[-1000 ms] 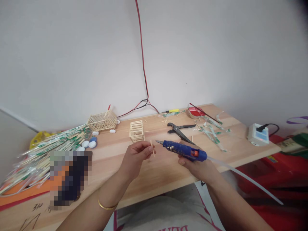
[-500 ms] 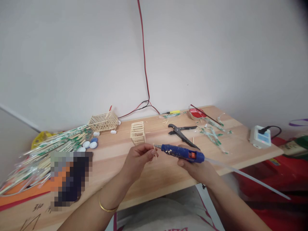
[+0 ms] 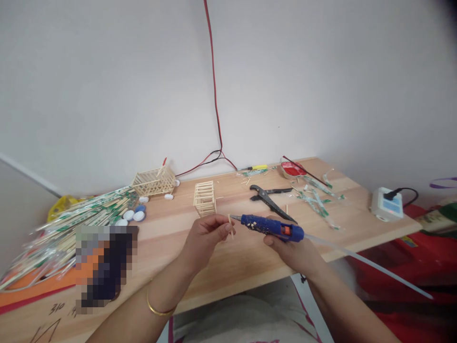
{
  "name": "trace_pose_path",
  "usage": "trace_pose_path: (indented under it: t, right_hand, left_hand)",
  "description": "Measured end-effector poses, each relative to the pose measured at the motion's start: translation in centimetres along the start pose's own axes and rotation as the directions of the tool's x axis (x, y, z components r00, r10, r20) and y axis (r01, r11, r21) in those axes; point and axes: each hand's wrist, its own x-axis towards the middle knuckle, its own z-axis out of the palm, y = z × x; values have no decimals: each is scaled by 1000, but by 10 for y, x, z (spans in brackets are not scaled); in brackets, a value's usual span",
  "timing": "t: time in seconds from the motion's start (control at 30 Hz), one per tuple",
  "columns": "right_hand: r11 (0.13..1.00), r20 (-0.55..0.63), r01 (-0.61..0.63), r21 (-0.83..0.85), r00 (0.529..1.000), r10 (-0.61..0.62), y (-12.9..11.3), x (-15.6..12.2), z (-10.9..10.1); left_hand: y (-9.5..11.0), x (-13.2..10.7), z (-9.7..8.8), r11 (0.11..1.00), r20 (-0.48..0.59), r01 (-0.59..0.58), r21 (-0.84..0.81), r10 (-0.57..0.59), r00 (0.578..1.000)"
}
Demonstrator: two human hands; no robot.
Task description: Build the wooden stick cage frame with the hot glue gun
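My left hand (image 3: 210,234) pinches a short wooden stick (image 3: 231,227) between thumb and fingertips. In my right hand (image 3: 291,247) is a blue hot glue gun (image 3: 266,225), gripped from below, with a long translucent glue stick (image 3: 371,262) trailing out of its back end. The gun's metal tip points left and is at or very near the upper end of the wooden stick; whether they touch I cannot tell. Just beyond my left hand stands a small slatted frame of sticks (image 3: 204,197) on the wooden table (image 3: 243,276).
A cart-like stick model (image 3: 153,181) and bottle caps (image 3: 139,216) sit left, beside wrapped chopsticks (image 3: 82,228). Black pliers (image 3: 269,200), a yellow-handled screwdriver (image 3: 257,167), a red-lined dish (image 3: 293,168) and torn wrappers (image 3: 314,202) lie right. A white power socket (image 3: 387,204) is at the right edge.
The glue gun's tip has shifted very slightly right relative to the stick. Both hands keep nearly the same place and grip.
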Motion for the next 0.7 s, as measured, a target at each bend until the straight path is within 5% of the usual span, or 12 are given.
trace_pose_path:
  t: [0.2, 0.3, 0.4, 0.47, 0.7]
  right_hand:
    - [996, -67, -61, -59, 996, 57, 4, 0, 1]
    - [989, -144, -133, -67, 982, 123, 12, 3, 3]
    - [981, -170, -192, -39, 968, 183, 25, 9, 7]
    - [980, -142, -200, -16, 970, 196, 35, 12, 11]
    - [982, -61, -162, 92, 984, 168, 68, 20, 24]
  left_hand:
    - [1, -2, -2, 996, 12, -31, 88, 30, 999]
    - [19, -5, -13, 918, -7, -189, 349, 204, 979]
    - [46, -3, -31, 601, 37, -397, 694, 520, 853]
    - [58, 3, -42, 392, 99, -402, 827, 603, 791]
    - [56, 32, -56, -58, 376, -404, 913, 500, 780]
